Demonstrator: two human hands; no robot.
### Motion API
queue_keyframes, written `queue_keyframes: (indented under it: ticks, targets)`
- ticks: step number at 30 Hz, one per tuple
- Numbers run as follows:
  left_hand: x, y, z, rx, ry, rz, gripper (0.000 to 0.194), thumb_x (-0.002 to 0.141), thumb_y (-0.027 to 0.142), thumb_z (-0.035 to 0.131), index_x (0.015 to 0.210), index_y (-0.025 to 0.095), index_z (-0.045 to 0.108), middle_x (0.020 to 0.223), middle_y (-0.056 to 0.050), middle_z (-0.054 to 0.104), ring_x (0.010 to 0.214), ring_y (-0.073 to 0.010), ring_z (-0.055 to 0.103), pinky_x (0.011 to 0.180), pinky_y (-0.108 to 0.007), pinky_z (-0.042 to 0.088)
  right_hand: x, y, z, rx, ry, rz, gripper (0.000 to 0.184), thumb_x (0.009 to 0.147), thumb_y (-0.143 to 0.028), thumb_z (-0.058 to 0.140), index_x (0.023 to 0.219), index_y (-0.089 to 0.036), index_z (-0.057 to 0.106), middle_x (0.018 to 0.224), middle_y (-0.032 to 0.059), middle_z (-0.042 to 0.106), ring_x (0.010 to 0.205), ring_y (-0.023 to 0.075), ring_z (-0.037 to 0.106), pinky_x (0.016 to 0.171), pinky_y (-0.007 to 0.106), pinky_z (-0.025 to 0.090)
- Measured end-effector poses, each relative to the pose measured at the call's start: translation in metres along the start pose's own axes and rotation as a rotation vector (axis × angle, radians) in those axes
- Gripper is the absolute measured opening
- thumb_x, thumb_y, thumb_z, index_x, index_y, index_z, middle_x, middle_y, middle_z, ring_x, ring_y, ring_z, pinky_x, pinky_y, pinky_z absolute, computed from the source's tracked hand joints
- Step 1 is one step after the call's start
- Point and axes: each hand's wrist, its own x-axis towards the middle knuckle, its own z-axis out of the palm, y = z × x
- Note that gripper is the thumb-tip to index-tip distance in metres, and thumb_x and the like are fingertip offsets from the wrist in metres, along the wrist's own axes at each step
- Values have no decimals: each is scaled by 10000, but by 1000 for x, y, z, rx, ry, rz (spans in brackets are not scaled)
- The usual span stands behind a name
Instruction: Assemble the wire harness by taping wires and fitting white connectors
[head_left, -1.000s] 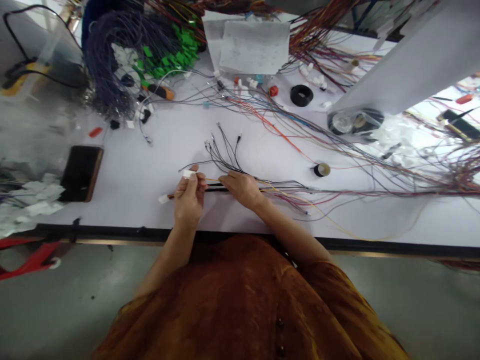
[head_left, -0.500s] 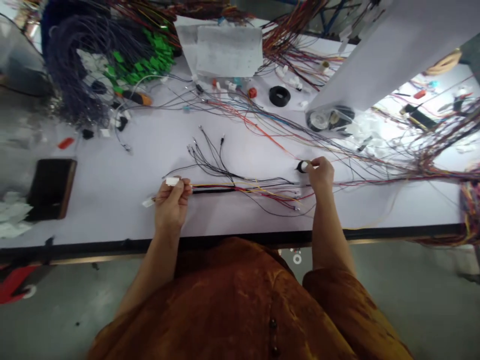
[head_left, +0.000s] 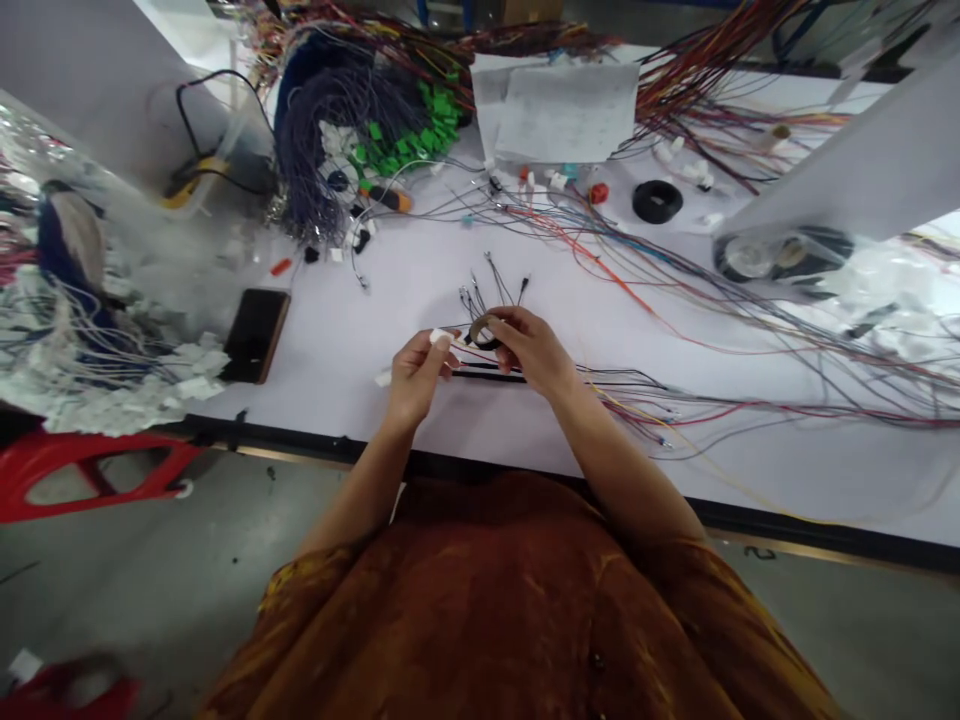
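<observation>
My left hand [head_left: 417, 378] pinches a white connector [head_left: 441, 339] with wires running out of it to the right. Close beside it, my right hand [head_left: 534, 350] grips a roll of black tape [head_left: 480, 332] by its rim, held just right of the connector. Under and past my right hand runs a bundle of black, red and yellow wires [head_left: 622, 385] along the table. Several loose black wire ends with metal terminals [head_left: 489, 280] fan out behind the tape roll. A second white piece [head_left: 383, 378] shows just left of my left hand.
A phone [head_left: 256, 335] lies to the left, near a heap of white connectors [head_left: 142, 360]. Blue-grey wires with green connectors [head_left: 412, 135] are piled behind. Paper sheets [head_left: 559, 112], another black tape roll [head_left: 657, 202] and long loose wires [head_left: 675, 270] lie at the back and right.
My right hand has brought the tape roll leftward from the right side of the wires to the connector in my left hand. The whole view has swung left.
</observation>
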Motion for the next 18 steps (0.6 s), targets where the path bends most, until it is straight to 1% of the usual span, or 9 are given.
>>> queue_keyframes:
  ticks: [2,5,7,9,11,13,15,16,18]
  targets:
    - [3,2,-2,75,-20,-2,298,882,456,657,966,178,723,583,22,586,458,-48,468,449,-166,377,-4,0,1,-33,-14,0,190,896,-327,609,996,-176,549,677,-64,536,412,45,441,359,185,386]
    - [8,4,-1,69,-10,-22,288,857,467,679,894,183,714,629,16,628,369,-22,377,352,-172,273,-22,6,8,-224,12,-115,217,906,-326,590,1070,-191,545,740,-34,585,467,65,482,432,207,441]
    - [12,5,0,24,16,-54,286,818,465,716,855,182,708,722,-1,679,342,-4,348,311,-174,213,-38,17,16,-456,53,-278,268,887,-291,611,1134,-202,556,888,23,637,650,118,590,607,263,533]
    - [14,7,1,-17,20,-106,300,796,469,735,840,174,708,751,-11,694,326,7,329,290,-168,177,-52,29,22,-686,32,-395,318,874,-227,605,1190,-217,570,1069,76,636,864,179,627,793,336,548]
    - [14,9,1,-43,13,-160,313,790,474,740,853,169,704,770,-19,700,346,-3,400,299,-146,244,-59,36,22,-808,-56,-440,320,879,-194,577,1196,-234,589,1113,86,619,904,194,620,851,365,533]
    - [11,11,1,-54,5,-180,324,800,481,731,896,174,691,809,-27,710,446,-47,557,392,-146,419,-58,33,17,-787,-68,-478,201,908,-231,553,1095,-228,626,1021,71,615,836,171,609,795,332,534]
    - [5,13,2,-30,-17,-120,320,829,479,707,950,185,677,861,-34,719,615,-109,679,570,-210,562,-49,22,10,-650,36,-454,138,920,-315,562,988,-205,611,923,49,605,734,136,591,658,267,520]
    - [1,15,4,8,-33,-53,308,847,471,691,967,188,675,890,-39,722,688,-131,705,650,-246,590,-41,16,7,-563,87,-377,163,914,-351,578,975,-200,585,861,30,600,654,116,572,563,234,489]
    - [-7,18,7,120,-81,111,270,875,439,672,984,192,681,952,-50,723,785,-152,721,751,-282,596,-24,4,4,-377,105,-110,203,890,-359,613,989,-201,532,694,-32,561,470,79,476,399,190,367]
